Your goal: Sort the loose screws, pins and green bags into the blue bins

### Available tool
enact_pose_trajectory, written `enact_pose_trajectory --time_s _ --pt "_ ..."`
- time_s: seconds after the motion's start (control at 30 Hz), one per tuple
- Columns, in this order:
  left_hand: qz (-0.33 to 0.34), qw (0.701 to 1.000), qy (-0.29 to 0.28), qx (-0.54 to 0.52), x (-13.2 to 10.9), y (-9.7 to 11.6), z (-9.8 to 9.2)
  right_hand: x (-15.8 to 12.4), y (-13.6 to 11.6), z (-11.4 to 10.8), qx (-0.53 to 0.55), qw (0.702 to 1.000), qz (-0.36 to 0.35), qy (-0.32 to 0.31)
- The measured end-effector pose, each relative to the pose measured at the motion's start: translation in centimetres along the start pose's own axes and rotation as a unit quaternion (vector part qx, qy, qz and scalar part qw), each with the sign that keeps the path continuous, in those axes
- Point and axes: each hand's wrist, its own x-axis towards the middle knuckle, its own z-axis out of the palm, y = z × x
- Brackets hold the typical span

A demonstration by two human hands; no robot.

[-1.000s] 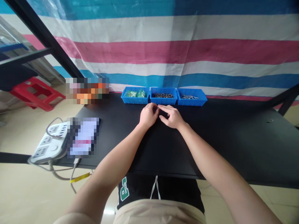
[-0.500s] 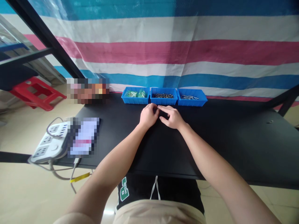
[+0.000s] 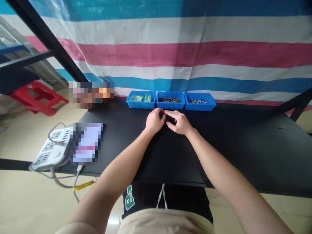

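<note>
My left hand (image 3: 155, 121) and my right hand (image 3: 178, 122) rest on the black table (image 3: 231, 146), fingertips meeting just in front of the middle blue bin (image 3: 170, 100). Both hands are curled in a pinch around something too small to make out. The middle bin holds small dark parts. A left blue bin (image 3: 140, 99) holds green pieces, and a right blue bin (image 3: 200, 101) holds thin metal pins.
A white power strip (image 3: 52, 149) with cables lies at the table's left edge beside a blurred flat object (image 3: 86, 142). A red plastic stool (image 3: 36, 97) stands on the floor at left. A striped tarp (image 3: 185, 48) hangs behind the table.
</note>
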Motion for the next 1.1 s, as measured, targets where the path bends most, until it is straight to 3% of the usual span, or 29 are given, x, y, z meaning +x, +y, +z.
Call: enact_pose_trajectory --time_s 0.4,0.57,0.87,1.1 --pt "0.0 1.0 -0.001 0.005 0.0 0.0 0.0 0.0 0.2 0.0 -0.004 1.0 -0.007 0.007" --pt "-0.007 1.0 0.002 0.005 0.1 -0.3 0.1 0.3 0.1 0.0 -0.059 0.998 -0.02 0.03" --pt "-0.026 0.999 -0.006 0.041 0.1 0.3 0.0 1.6 -0.2 -0.6 -0.183 0.976 0.086 0.087" --pt "-0.028 0.998 -0.008 0.056 0.0 0.5 -0.1 4.8 1.2 -1.3 -0.227 0.963 0.133 0.063"
